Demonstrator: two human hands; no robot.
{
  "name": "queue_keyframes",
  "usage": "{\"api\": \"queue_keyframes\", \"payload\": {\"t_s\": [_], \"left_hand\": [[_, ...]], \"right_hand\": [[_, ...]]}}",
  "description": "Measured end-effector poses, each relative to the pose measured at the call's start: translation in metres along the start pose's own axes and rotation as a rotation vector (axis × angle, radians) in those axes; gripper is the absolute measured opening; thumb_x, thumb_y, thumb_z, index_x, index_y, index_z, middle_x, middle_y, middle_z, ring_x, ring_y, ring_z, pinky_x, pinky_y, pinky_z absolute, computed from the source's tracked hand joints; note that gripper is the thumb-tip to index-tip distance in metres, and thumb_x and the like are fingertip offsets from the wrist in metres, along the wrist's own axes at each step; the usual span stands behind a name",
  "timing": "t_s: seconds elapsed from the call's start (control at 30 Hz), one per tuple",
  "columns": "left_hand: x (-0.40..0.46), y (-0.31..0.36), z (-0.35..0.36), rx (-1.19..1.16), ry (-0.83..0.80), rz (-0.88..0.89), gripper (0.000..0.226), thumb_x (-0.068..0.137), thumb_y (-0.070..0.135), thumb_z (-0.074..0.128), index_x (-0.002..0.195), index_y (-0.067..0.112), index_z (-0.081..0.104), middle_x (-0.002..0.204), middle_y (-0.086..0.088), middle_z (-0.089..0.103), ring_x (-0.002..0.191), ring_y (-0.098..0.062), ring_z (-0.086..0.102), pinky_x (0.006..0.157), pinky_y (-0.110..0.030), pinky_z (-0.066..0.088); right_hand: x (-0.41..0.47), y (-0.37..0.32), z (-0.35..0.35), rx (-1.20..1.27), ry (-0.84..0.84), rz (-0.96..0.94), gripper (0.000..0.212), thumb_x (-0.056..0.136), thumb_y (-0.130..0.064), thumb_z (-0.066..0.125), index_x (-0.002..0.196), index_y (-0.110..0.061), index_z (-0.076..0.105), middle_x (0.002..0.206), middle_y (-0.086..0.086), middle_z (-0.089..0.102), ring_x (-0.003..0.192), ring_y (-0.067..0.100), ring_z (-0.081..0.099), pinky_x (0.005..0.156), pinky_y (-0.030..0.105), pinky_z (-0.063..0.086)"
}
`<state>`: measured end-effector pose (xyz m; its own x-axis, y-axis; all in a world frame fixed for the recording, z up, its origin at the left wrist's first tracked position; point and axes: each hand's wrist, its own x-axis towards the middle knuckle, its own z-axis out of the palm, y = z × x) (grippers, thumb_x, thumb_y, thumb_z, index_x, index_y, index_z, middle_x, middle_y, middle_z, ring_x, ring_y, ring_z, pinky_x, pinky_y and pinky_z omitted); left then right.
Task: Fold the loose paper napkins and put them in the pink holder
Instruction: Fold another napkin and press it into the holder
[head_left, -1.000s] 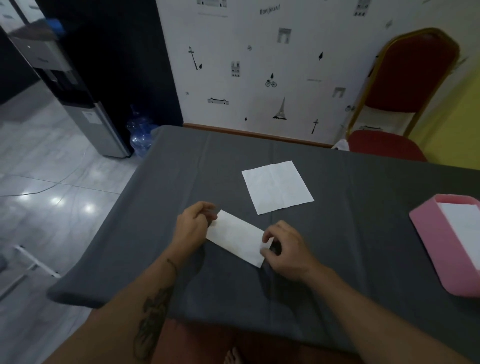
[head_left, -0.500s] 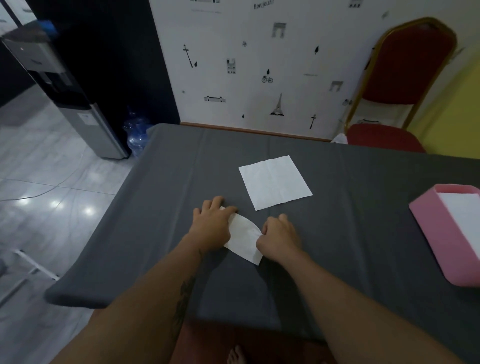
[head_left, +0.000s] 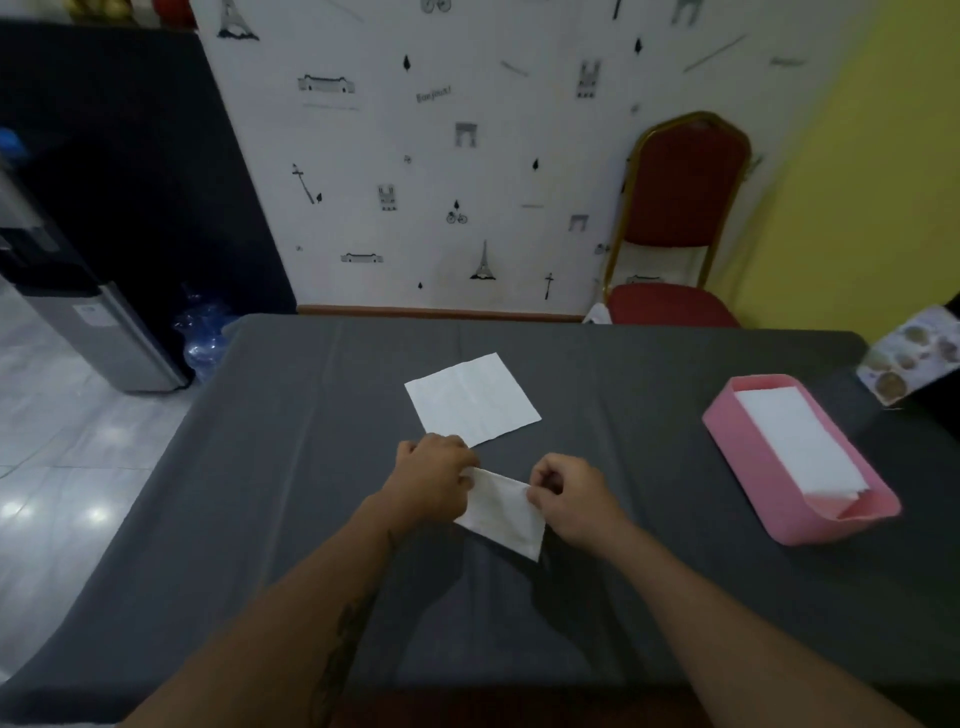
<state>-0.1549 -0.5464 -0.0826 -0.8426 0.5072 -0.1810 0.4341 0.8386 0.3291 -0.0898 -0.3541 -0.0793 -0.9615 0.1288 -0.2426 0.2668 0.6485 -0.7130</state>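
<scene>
A table under a dark grey cloth (head_left: 311, 493) carries everything. The pink holder (head_left: 748, 457) sits toward its right side, already holding a stack of folded white napkins. 1 unfolded napkin (head_left: 472, 400) lies flat mid-table, just beyond the hands. The folded napkin (head_left: 501, 514) sits nearest, pinched at its left end by the left hand (head_left: 431, 483) and at its upper right corner by the right hand (head_left: 569, 496). It looks thin, limp and easily torn, so edges and corners seem the safest hold.

Red chair (head_left: 680, 218), water dispenser (head_left: 78, 322), dark tablecloth (head_left: 291, 467).
</scene>
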Motion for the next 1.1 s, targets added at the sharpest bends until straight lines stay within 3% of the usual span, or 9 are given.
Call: {"api": "queue_keyframes", "payload": {"t_s": [0.13,0.27,0.4,0.5,0.7,0.83,0.9,1.0,1.1], "left_hand": [[0.020,0.043,-0.013,-0.037,0.070,0.077,0.023,0.093,0.026,0.047,0.108,0.027,0.063,0.107,0.004,0.063,0.098,-0.017,0.053,0.092,-0.035,0.031],[0.040,0.094,-0.020,-0.091,0.030,0.172,0.020,0.092,0.026,0.052,0.107,0.027,0.066,0.106,0.004,0.067,0.092,-0.015,0.056,0.094,-0.033,0.039],[0.064,0.141,-0.020,-0.226,0.035,0.207,0.015,0.091,0.026,0.056,0.103,0.031,0.065,0.105,0.006,0.067,0.092,-0.015,0.061,0.087,-0.030,0.050],[0.084,0.174,-0.016,-0.415,0.070,0.170,0.020,0.090,0.019,0.057,0.103,0.034,0.062,0.106,0.008,0.063,0.094,-0.014,0.059,0.085,-0.028,0.051],[0.127,0.253,-0.007,-0.723,0.134,0.020,0.031,0.090,0.009,0.060,0.115,0.026,0.059,0.109,0.008,0.054,0.099,-0.015,0.055,0.084,-0.024,0.044],[0.157,0.295,0.001,-0.883,0.164,-0.032,0.032,0.090,0.003,0.059,0.116,0.021,0.058,0.109,0.004,0.062,0.103,-0.020,0.060,0.083,-0.026,0.049],[0.168,0.311,0.009,-0.896,0.162,-0.053,0.034,0.089,0.003,0.059,0.118,0.020,0.056,0.114,0.000,0.062,0.104,-0.019,0.060,0.085,-0.029,0.052],[0.180,0.320,0.027,-0.799,0.186,-0.006,0.032,0.086,0.015,0.067,0.115,0.026,0.055,0.117,0.005,0.059,0.101,-0.012,0.057,0.082,-0.026,0.047],[0.188,0.327,0.043,-0.646,0.183,-0.004,0.037,0.083,0.031,0.073,0.116,0.030,0.056,0.120,0.011,0.052,0.103,-0.009,0.052,0.086,-0.025,0.044]], "right_hand": [[-0.011,0.015,-0.045,-0.033,0.085,0.031,0.017,0.080,-0.012,0.069,0.070,-0.021,0.059,0.070,-0.005,0.064,0.062,0.008,0.055,0.056,0.021,0.044],[-0.020,0.027,-0.078,-0.075,0.086,0.024,0.009,0.083,-0.025,0.072,0.088,-0.027,0.064,0.090,-0.008,0.067,0.077,0.004,0.061,0.057,0.015,0.040],[-0.023,0.045,-0.109,-0.126,0.187,0.069,0.007,0.088,-0.033,0.066,0.086,-0.027,0.063,0.088,-0.004,0.066,0.077,0.011,0.061,0.061,0.020,0.044],[-0.026,0.067,-0.140,-0.075,0.253,0.157,0.004,0.092,-0.033,0.063,0.090,-0.029,0.063,0.091,-0.006,0.066,0.080,0.008,0.061,0.070,0.021,0.048],[-0.029,0.118,-0.207,0.027,0.384,0.270,0.019,0.096,-0.023,0.056,0.082,-0.019,0.069,0.082,-0.005,0.067,0.077,0.008,0.059,0.061,0.021,0.042],[-0.016,0.147,-0.242,0.063,0.398,0.323,0.014,0.095,-0.021,0.058,0.087,-0.021,0.070,0.085,-0.009,0.064,0.082,0.009,0.060,0.072,0.026,0.048],[-0.009,0.159,-0.256,0.140,0.447,0.372,0.013,0.093,-0.016,0.059,0.087,-0.018,0.070,0.084,-0.007,0.063,0.079,0.011,0.060,0.068,0.025,0.049],[0.001,0.172,-0.267,0.184,0.510,0.401,0.018,0.086,-0.008,0.058,0.072,-0.010,0.068,0.069,-0.001,0.063,0.059,0.009,0.054,0.048,0.021,0.038],[0.012,0.181,-0.273,0.197,0.510,0.434,0.023,0.085,-0.010,0.056,0.063,-0.013,0.059,0.062,-0.002,0.058,0.057,0.012,0.052,0.052,0.023,0.039]]}}
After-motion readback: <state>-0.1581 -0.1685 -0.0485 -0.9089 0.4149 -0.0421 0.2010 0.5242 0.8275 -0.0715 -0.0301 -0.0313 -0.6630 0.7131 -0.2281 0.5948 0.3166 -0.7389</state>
